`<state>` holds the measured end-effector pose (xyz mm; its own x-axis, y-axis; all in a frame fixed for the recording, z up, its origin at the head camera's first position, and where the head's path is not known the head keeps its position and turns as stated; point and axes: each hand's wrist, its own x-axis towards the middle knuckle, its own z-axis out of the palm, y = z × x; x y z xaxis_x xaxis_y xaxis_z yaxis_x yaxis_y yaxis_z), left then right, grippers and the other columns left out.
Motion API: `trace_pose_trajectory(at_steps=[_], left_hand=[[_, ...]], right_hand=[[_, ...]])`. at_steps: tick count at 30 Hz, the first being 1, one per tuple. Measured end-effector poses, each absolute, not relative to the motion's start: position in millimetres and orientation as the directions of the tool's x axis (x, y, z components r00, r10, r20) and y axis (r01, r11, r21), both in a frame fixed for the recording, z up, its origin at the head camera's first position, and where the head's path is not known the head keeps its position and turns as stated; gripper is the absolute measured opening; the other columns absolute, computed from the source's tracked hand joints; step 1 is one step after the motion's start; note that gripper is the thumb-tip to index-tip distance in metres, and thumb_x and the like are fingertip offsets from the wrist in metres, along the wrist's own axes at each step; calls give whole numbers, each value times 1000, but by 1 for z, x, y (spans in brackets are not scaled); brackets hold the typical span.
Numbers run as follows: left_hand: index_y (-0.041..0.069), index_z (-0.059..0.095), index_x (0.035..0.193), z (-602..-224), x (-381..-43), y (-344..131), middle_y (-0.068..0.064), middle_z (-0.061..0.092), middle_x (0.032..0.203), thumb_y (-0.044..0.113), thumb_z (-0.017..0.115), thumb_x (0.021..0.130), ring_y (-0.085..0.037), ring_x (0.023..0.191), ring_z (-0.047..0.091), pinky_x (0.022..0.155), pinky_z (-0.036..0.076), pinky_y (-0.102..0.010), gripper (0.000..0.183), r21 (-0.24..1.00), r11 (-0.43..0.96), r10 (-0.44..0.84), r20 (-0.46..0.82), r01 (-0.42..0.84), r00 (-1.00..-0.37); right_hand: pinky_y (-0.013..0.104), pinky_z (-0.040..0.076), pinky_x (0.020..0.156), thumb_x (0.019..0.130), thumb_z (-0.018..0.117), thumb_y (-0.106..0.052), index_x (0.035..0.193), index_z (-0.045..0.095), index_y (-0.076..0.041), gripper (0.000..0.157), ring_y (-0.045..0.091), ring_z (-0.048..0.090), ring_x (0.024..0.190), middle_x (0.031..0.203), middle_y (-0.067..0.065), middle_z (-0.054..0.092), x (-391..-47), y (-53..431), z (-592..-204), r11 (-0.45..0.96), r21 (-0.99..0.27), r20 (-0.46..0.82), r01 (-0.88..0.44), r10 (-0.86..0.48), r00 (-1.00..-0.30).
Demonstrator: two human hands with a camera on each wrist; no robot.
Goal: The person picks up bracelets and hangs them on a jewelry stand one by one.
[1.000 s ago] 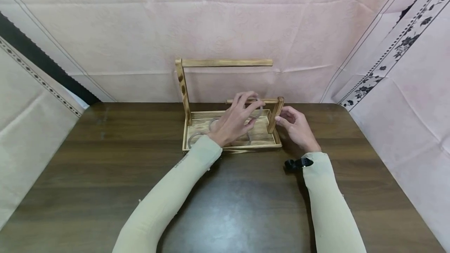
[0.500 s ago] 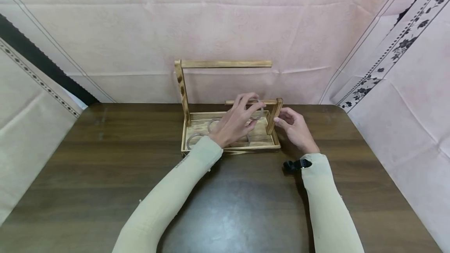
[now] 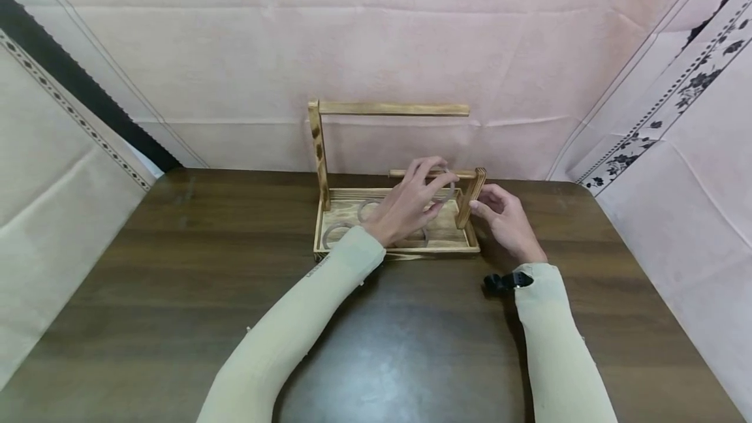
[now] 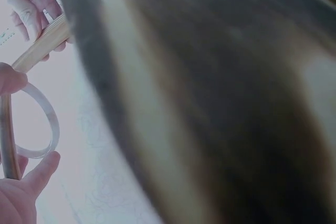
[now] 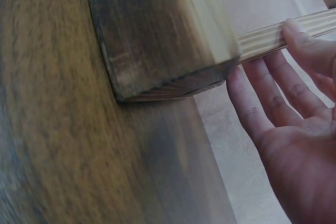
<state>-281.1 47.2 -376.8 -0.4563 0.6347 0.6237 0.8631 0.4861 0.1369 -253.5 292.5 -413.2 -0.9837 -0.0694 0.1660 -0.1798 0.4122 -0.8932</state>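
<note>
A wooden jewelry stand has a shallow tray base, a tall left post with a top bar and a short right post carrying a lower rod. At the lower rod, my left hand pinches a pale translucent bangle between thumb and fingers. The bangle overlaps the rod close to the short post. My right hand grips that short post from the right, its thumb on one face and fingers on the other side, as the right wrist view shows.
More bangles lie in the tray, partly behind my left arm. The stand rests at the back of the brown table, close to a pale cloth backdrop. A black strap is on my right wrist.
The head view has shifted slightly, so the whole scene sits further right. Both hands keep their holds on the bangle and the post, with little visible movement against the stand.
</note>
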Motion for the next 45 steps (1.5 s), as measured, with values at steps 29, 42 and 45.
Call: trace_pose_trajectory(at_steps=[29,42,45], left_hand=[[16,58,140,-377,-283,57,-13,46,149,15,72,94,-27,140,41,102,53,-23,48,85,516,651,607,852,-455],[19,56,142,-377,-283,57,-11,46,151,20,70,97,-25,140,43,82,58,-21,48,51,557,652,593,829,-474],[20,55,144,-377,-283,57,-9,46,151,22,69,97,-25,140,43,74,58,-20,48,46,571,644,594,819,-482]], right_hand=[[17,55,90,104,60,-22,138,56,-3,39,4,66,105,129,21,64,-252,295,-414,412,-888,189,-202,-73,-979],[18,58,90,102,63,-18,134,57,0,36,2,68,102,120,13,66,-255,291,-419,351,-907,222,-234,-74,-972],[18,58,89,102,63,-17,132,57,1,35,2,68,101,118,11,66,-256,290,-419,343,-907,231,-243,-75,-970]])
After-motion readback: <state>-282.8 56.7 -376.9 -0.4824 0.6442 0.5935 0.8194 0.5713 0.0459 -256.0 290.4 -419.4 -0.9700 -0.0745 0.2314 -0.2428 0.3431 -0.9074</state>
